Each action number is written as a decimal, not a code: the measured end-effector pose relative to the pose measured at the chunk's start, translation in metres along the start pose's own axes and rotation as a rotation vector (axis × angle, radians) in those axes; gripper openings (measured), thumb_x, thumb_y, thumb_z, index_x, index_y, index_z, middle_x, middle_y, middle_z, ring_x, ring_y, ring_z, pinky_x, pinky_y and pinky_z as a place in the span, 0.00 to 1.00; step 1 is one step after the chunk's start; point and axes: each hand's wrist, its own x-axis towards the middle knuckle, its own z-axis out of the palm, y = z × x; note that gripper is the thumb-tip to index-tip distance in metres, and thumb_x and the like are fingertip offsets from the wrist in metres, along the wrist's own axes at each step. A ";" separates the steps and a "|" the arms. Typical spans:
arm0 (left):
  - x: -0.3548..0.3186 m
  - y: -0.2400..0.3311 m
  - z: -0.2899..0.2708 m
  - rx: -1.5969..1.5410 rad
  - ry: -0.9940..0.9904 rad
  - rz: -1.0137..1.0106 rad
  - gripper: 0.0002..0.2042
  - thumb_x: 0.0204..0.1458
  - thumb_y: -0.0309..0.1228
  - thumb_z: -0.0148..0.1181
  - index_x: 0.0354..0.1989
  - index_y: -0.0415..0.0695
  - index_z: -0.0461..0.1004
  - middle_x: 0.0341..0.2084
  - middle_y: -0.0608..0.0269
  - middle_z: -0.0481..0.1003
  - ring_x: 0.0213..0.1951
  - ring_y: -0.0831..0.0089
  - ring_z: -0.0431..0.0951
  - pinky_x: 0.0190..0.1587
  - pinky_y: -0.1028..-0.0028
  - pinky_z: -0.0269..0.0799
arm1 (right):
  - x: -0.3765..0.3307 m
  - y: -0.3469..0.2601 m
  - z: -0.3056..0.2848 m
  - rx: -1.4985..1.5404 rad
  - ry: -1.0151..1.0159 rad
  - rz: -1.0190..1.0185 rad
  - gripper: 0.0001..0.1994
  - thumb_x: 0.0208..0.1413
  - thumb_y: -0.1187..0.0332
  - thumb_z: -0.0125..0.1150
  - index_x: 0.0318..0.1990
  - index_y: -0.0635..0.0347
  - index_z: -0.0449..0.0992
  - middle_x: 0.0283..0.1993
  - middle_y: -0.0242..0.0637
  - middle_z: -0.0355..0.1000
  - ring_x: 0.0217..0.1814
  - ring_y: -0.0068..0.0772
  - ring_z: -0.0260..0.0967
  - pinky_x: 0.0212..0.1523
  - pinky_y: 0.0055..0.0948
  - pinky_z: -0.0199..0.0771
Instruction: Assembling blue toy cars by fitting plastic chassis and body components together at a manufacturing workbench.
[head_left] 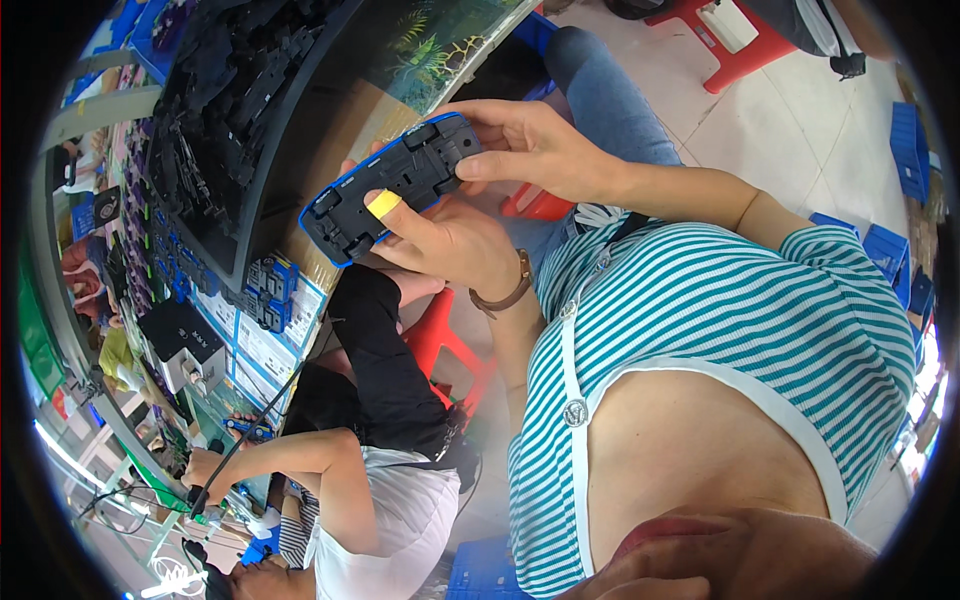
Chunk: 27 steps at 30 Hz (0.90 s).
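A toy car with a black underside and a blue rim is held underside up, above the edge of the workbench. My left hand, with a yellow band round the thumb and a brown strap at the wrist, grips it from the near side. Its thumb presses on the black underside, while fingers go behind the body. At the car's right end, my right hand holds the corner between thumb and fingers. The blue upper side faces away and is mostly hidden.
A dark tray heaped with black plastic parts stands on the bench to the left. Blue-and-black pieces lie beside printed sheets. A co-worker in a white shirt sits at lower left. Red stools and blue bins stand around.
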 end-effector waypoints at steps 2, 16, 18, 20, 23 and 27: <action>0.001 -0.002 0.006 -0.036 0.033 -0.032 0.23 0.56 0.39 0.50 0.51 0.33 0.60 0.41 0.51 0.67 0.41 0.64 0.72 0.42 0.68 0.74 | 0.000 0.003 -0.002 -0.004 0.027 -0.017 0.27 0.55 0.71 0.56 0.62 0.66 0.55 0.53 0.43 0.65 0.54 0.31 0.65 0.50 0.30 0.72; 0.001 -0.014 -0.006 -0.068 0.035 -0.072 0.21 0.56 0.37 0.49 0.52 0.34 0.60 0.43 0.50 0.67 0.42 0.64 0.73 0.42 0.68 0.74 | 0.006 0.017 -0.001 -0.028 0.080 0.023 0.25 0.57 0.70 0.55 0.60 0.66 0.57 0.53 0.42 0.65 0.54 0.30 0.65 0.49 0.30 0.72; -0.002 -0.011 -0.003 -0.047 0.076 -0.011 0.18 0.56 0.37 0.48 0.48 0.34 0.62 0.41 0.51 0.68 0.40 0.65 0.74 0.42 0.69 0.74 | 0.006 0.015 0.002 -0.057 0.071 -0.025 0.24 0.57 0.70 0.55 0.59 0.66 0.58 0.52 0.41 0.66 0.53 0.29 0.65 0.49 0.29 0.73; -0.003 -0.010 -0.001 -0.071 0.071 -0.045 0.18 0.56 0.37 0.48 0.48 0.34 0.62 0.40 0.52 0.69 0.40 0.65 0.74 0.44 0.69 0.73 | 0.009 0.017 -0.003 -0.072 0.099 -0.025 0.23 0.57 0.69 0.55 0.59 0.66 0.59 0.52 0.41 0.66 0.53 0.28 0.66 0.48 0.29 0.73; 0.003 -0.020 -0.004 0.025 0.179 -0.099 0.18 0.56 0.37 0.48 0.48 0.34 0.62 0.40 0.52 0.69 0.40 0.65 0.74 0.43 0.69 0.73 | 0.013 0.027 -0.009 -0.067 0.109 -0.004 0.22 0.57 0.69 0.55 0.58 0.66 0.61 0.52 0.39 0.67 0.52 0.27 0.66 0.47 0.28 0.73; 0.005 -0.017 -0.017 0.029 0.098 -0.075 0.18 0.56 0.36 0.49 0.48 0.33 0.62 0.40 0.51 0.69 0.40 0.64 0.74 0.42 0.69 0.74 | 0.016 0.028 -0.011 0.069 0.077 0.060 0.22 0.57 0.69 0.55 0.58 0.66 0.61 0.51 0.38 0.67 0.52 0.27 0.66 0.46 0.28 0.74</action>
